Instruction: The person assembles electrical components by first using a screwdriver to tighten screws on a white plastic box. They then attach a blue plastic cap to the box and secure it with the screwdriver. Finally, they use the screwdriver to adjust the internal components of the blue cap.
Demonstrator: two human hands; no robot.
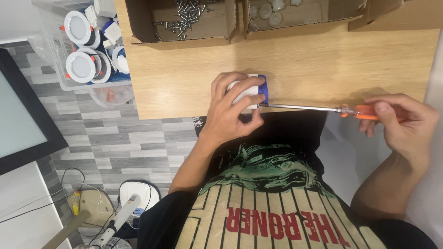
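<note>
Beyond the left hand (233, 108), at the bench's far edge, stand two open brown cardboard boxes: the screw box (182, 23) straight ahead, the box of pale caps (295, 16) to its right. A dark-framed pale screen (20, 115) lies far left.

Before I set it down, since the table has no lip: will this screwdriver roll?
Probably. The screwdriver has a long, thin, round metal shaft, so it looks stiff and apt to roll. Its orange handle, in the right hand, likely carries most weight. The left hand steadies the white and blue part.
</note>
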